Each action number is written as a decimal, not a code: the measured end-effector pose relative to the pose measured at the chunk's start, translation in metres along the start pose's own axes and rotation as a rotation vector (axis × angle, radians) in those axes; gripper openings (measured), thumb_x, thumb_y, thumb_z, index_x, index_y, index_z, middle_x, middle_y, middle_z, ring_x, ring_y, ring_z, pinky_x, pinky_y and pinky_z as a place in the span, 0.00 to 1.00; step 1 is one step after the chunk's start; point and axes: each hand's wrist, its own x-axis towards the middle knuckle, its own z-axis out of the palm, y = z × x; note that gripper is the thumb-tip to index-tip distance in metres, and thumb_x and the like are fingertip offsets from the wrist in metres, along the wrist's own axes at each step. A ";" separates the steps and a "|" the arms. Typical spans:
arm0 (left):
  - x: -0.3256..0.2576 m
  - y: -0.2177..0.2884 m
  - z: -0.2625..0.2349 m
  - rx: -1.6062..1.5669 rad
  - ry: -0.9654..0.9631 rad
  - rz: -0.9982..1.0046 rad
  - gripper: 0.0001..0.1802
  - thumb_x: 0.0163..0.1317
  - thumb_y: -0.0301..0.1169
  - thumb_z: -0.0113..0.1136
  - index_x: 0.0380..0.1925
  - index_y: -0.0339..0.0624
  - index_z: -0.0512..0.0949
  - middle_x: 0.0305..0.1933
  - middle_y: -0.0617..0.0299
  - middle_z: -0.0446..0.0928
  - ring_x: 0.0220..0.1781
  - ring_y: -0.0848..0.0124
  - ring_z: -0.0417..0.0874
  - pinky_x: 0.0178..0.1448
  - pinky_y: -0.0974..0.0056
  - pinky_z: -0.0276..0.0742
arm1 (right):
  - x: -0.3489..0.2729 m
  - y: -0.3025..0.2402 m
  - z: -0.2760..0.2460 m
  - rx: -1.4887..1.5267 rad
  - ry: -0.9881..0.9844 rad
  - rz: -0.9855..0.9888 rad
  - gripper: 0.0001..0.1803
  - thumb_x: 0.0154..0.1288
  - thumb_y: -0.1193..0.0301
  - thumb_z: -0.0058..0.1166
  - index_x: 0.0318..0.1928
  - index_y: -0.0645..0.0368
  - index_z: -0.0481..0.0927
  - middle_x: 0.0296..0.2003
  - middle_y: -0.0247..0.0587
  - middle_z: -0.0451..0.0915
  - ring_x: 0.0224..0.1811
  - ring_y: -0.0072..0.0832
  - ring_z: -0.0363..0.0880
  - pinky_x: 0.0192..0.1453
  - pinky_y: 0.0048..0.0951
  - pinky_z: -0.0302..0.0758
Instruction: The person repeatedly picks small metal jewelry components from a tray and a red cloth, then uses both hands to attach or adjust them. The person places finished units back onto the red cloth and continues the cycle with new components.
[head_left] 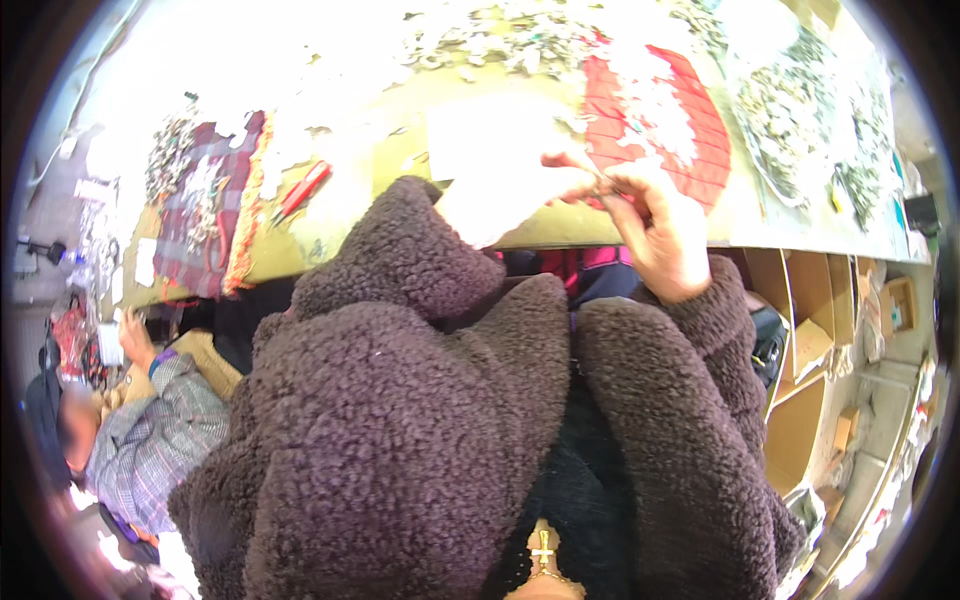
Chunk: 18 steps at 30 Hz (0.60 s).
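My left hand [545, 185], washed out by glare, and my right hand [662, 222] meet above the near edge of the table [370, 165]. Thumbs and fingers of both are pinched together around something tiny between the fingertips; it is too small to make out. Just beyond the right hand lies a red cloth [708, 140] with small whitish pieces [655, 110] scattered along its middle. A white sheet [465, 140] rests past my left hand, almost lost in the brightness.
Left of my arms are a red-handled tool [305, 188] and a plaid cloth [185, 250] bearing small pieces. Heaps of similar pieces [500, 45] and a clear plastic bag [785, 120] sit farther off. Wooden shelves [800, 300] stand at right. A co-worker [160, 430] is at left.
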 end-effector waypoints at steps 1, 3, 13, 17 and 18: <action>-0.003 -0.001 -0.002 -0.020 -0.016 -0.047 0.09 0.59 0.33 0.60 0.34 0.38 0.82 0.29 0.63 0.80 0.31 0.77 0.79 0.35 0.73 0.74 | -0.001 -0.002 0.000 0.001 -0.045 0.016 0.12 0.57 0.80 0.57 0.43 0.60 0.76 0.34 0.47 0.81 0.35 0.39 0.82 0.39 0.31 0.77; -0.009 -0.006 -0.003 -0.045 -0.036 -0.120 0.08 0.59 0.32 0.60 0.33 0.39 0.81 0.28 0.63 0.80 0.30 0.78 0.79 0.34 0.73 0.73 | -0.003 -0.005 0.001 -0.073 -0.068 -0.075 0.11 0.57 0.80 0.56 0.43 0.61 0.76 0.34 0.48 0.81 0.37 0.41 0.83 0.39 0.32 0.78; -0.032 -0.021 -0.019 -0.221 -0.079 -0.229 0.08 0.58 0.33 0.60 0.29 0.40 0.78 0.26 0.65 0.77 0.27 0.77 0.77 0.29 0.73 0.72 | 0.002 -0.017 0.019 -0.106 -0.161 -0.190 0.12 0.55 0.80 0.60 0.41 0.62 0.78 0.31 0.48 0.81 0.31 0.38 0.83 0.36 0.29 0.77; -0.039 -0.020 -0.030 -0.249 0.052 -0.326 0.10 0.59 0.32 0.62 0.36 0.38 0.77 0.29 0.63 0.76 0.28 0.76 0.76 0.30 0.73 0.72 | 0.007 -0.022 0.028 -0.079 -0.183 -0.209 0.12 0.54 0.79 0.61 0.41 0.62 0.78 0.31 0.48 0.81 0.31 0.39 0.83 0.35 0.30 0.78; -0.041 -0.020 -0.033 -0.253 0.038 -0.310 0.10 0.59 0.33 0.61 0.37 0.38 0.77 0.29 0.63 0.76 0.29 0.76 0.76 0.31 0.72 0.72 | 0.009 -0.024 0.030 -0.073 -0.198 -0.214 0.13 0.54 0.79 0.60 0.42 0.62 0.77 0.31 0.48 0.81 0.32 0.40 0.82 0.36 0.32 0.78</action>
